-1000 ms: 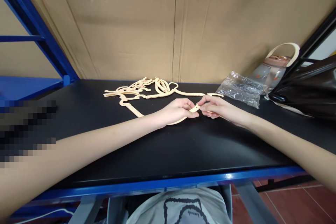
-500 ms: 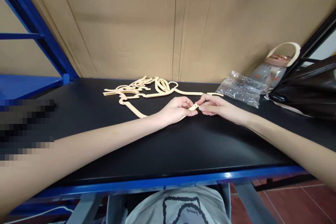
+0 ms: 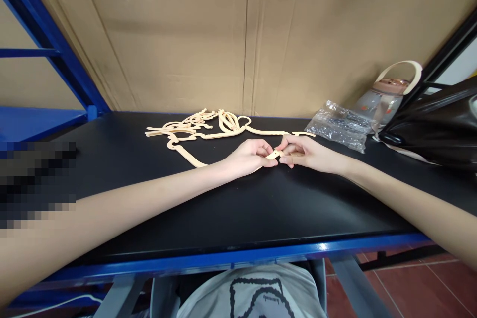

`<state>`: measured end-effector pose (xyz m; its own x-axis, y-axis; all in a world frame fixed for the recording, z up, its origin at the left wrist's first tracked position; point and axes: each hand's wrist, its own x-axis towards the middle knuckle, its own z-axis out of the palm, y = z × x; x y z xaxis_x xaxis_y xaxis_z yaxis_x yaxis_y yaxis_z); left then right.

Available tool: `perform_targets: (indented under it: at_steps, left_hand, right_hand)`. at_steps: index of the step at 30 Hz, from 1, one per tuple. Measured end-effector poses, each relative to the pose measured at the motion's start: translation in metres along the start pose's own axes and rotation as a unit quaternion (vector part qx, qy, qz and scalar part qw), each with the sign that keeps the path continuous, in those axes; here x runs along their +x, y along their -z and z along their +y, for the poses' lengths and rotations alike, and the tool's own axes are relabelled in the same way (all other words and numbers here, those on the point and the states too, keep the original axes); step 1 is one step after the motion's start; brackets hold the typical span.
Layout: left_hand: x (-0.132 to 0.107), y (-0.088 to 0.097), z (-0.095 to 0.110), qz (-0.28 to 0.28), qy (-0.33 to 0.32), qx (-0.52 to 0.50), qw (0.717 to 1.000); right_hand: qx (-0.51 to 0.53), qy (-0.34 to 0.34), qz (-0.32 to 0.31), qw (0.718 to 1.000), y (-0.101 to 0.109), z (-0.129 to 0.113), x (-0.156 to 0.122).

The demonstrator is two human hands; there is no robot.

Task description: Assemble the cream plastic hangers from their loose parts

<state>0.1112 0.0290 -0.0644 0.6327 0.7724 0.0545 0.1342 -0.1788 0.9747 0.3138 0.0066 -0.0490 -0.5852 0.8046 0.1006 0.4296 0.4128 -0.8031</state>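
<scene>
Smooth, plastic-looking strip (image 3: 188, 157); glossy, crinkled bag (image 3: 337, 128); matt cardboard (image 3: 179, 35)

The surface (image 3: 231, 218) is flat and black, with a blue front edge (image 3: 261, 255). Near the back lie a messy heap of cream plastic pieces (image 3: 175, 132) and a cream hanger (image 3: 266, 132). Right of these are a crinkly clear plastic bag (image 3: 337, 126), a see-through bottle (image 3: 391, 102) and a shiny black bag (image 3: 439, 119).

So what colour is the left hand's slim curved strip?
The slim curved strip is pale cream, clearest in head view.
</scene>
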Motion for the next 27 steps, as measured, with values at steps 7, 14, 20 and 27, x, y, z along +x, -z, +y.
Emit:
perform_targets:
  at_steps: [7,14,20,27]
  left_hand:
    - [0.001,0.000,-0.002,0.005,0.005,0.011,1.000]
    - [-0.002,-0.001,-0.001,0.001,0.011,0.029,1.000]
    - [-0.001,0.000,0.003,-0.017,0.019,0.036,0.999]
    - [-0.003,0.004,0.003,-0.035,0.007,0.072,0.997]
  right_hand:
    - [-0.061,0.017,0.022,0.998,-0.005,0.000,-0.002]
    - [0.001,-0.006,0.023,1.000,-0.006,0.001,-0.002]
    - [-0.108,0.001,0.069,0.992,-0.012,0.000,-0.003]
    - [-0.278,0.018,0.072,0.958,-0.012,-0.010,-0.008]
